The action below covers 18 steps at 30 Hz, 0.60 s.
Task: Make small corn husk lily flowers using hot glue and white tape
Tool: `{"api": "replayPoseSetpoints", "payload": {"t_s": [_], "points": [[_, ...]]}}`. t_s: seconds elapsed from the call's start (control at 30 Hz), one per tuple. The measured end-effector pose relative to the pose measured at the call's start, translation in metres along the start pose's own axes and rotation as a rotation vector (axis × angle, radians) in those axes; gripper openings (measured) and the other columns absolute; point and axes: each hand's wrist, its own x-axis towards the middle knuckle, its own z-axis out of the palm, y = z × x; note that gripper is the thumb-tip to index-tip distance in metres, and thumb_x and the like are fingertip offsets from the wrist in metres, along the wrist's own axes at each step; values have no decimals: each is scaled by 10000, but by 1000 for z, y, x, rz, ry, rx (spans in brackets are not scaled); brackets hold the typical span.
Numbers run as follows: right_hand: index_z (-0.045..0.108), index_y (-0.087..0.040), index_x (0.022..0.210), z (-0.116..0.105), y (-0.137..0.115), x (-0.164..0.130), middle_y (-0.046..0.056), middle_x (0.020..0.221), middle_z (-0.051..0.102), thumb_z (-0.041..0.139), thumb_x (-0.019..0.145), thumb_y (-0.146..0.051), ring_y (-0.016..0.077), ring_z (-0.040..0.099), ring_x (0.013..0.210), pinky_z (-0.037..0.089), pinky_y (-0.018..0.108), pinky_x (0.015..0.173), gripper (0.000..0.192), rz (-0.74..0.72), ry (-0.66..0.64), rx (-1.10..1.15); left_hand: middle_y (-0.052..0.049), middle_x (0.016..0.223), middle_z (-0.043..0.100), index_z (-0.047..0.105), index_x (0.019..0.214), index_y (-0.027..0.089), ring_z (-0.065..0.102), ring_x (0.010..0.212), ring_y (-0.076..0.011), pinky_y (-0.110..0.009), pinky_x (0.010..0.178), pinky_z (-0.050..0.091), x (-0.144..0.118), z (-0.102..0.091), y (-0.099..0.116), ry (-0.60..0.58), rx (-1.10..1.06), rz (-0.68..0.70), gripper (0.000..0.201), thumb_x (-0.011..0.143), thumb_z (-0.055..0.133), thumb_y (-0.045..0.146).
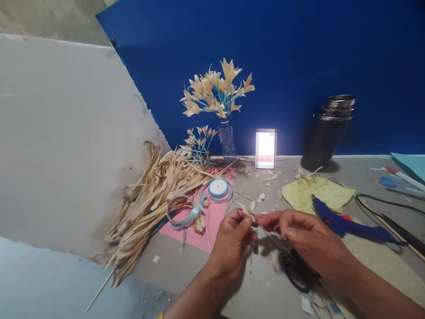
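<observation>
Head view, flower: a small pale dried-husk flower (249,211) with pointed petals sits between both hands, above the grey table (264,282), near its middle.
Left hand: the left hand (230,241) pinches the flower from the left, thumb and fingertips nearly closed on the base of the petals; a thin stem hangs below the pinch.
Right hand: the right hand (305,239) meets it from the right, forefinger and thumb narrowed to the same spot; whether they press the husk or only touch it cannot be told.
Under the hands: black-handled scissors (297,274) lie on the table just beneath the right hand, partly hidden by it.
Right side: a blue glue gun (346,224) rests on a crumpled yellow paper sheet (319,191), its black cord (395,210) looping toward the right edge.
Left side: a pink paper sheet (213,224) carries a spool of light blue ribbon (218,188); a heap of dried tan husk strips (151,204) lies beside it.
Back edge: a clear vase of finished husk flowers (218,94) and a dark steel flask (328,131) stand against the blue backboard (307,51).
Open room: bare table shows in front of the left hand, strewn with small clippings.
</observation>
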Motion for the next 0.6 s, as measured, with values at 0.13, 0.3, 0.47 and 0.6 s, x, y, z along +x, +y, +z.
{"api": "replayPoseSetpoints", "payload": {"t_s": [0.13,0.3,0.47,0.6], "points": [[680,-243,745,-2,5,0,109,1165,764,739,888,-414,338,602,1281,413,521,1109,231,-24,-50,-39,-35,879,682,628,822,159,552,640,-88,-230,630,435,0,0,-5,-21,-24,-23,351,732,885,381],[700,-254,754,2,2,-7,103,1075,782,734,896,-430,317,645,1193,430,491,1080,229,-44,-113,-139,-24,819,679,629,819,157,571,633,-94,-231,637,442,0,0,-2,28,-44,-13,350,731,886,378],[693,-245,720,2,-1,-11,111,968,789,765,856,-474,332,691,1044,493,485,950,276,-10,-156,-154,-42,851,693,642,802,144,577,632,-94,-227,621,437,1,-1,3,44,-85,-40,365,695,911,365],[655,-223,699,0,2,-7,113,1180,756,766,857,-454,297,685,995,507,433,865,301,18,77,-155,-38,867,677,681,827,143,565,650,-94,-230,645,442,0,-3,2,38,-43,-31,353,712,899,395]]}}
